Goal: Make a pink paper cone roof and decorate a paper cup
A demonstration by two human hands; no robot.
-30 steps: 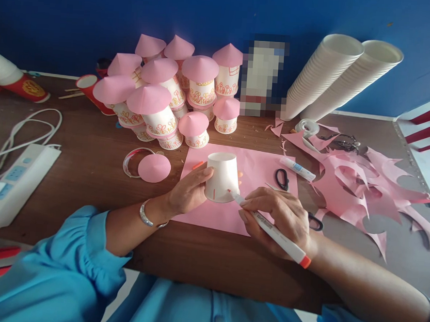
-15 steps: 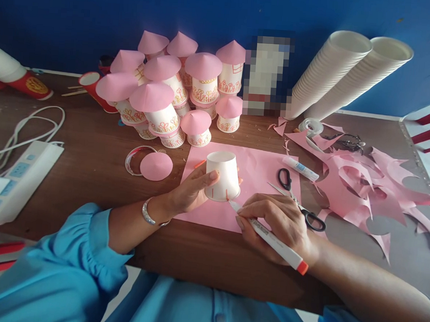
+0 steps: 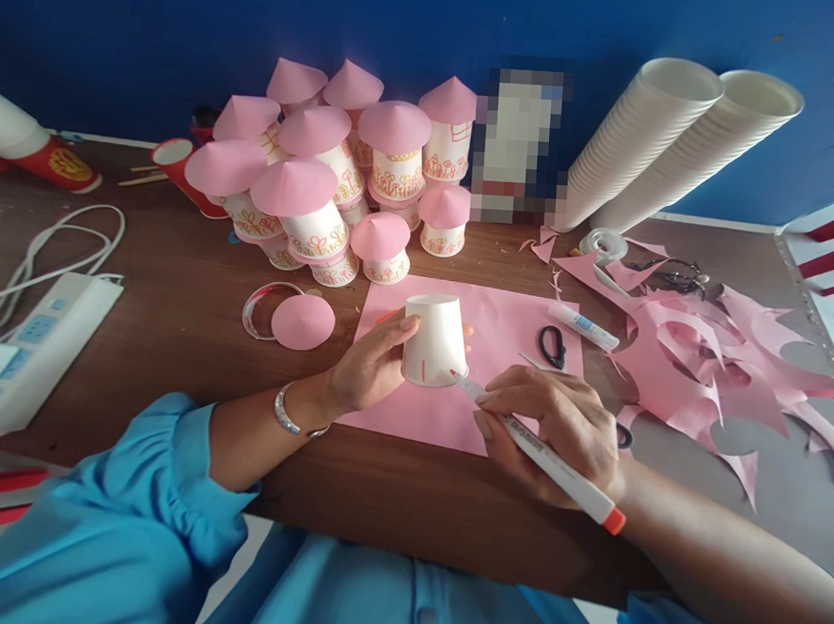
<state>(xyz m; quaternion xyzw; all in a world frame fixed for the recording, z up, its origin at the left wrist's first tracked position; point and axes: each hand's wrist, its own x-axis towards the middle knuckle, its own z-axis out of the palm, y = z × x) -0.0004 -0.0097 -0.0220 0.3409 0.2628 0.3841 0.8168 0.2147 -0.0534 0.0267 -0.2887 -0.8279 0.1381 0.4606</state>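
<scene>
My left hand [image 3: 371, 364] is closed round a white paper cup [image 3: 435, 337], its thumb on the near side and fingertips showing at the far right side. The cup is upside down, with a short orange-red stroke near its rim. In my right hand [image 3: 558, 429] is a white marker [image 3: 555, 476] with an orange end, its tip at the cup's lower right edge. Below the cup lies a pink paper sheet [image 3: 487, 326]. Black-handled scissors [image 3: 552, 349] sit partly hidden behind my right hand, beside a glue stick [image 3: 586, 326].
Several decorated cups with pink cone roofs [image 3: 311, 193] stand at the back. A loose pink cone [image 3: 303, 322] lies by a tape roll [image 3: 251, 313]. Pink paper scraps [image 3: 683, 356] and two tall cup stacks [image 3: 647, 128] are on the right, a power strip [image 3: 40, 350] on the left.
The cup has turned in my left hand, so its drawn strokes have shifted and only one shows clearly. My right hand and the marker have moved slightly right.
</scene>
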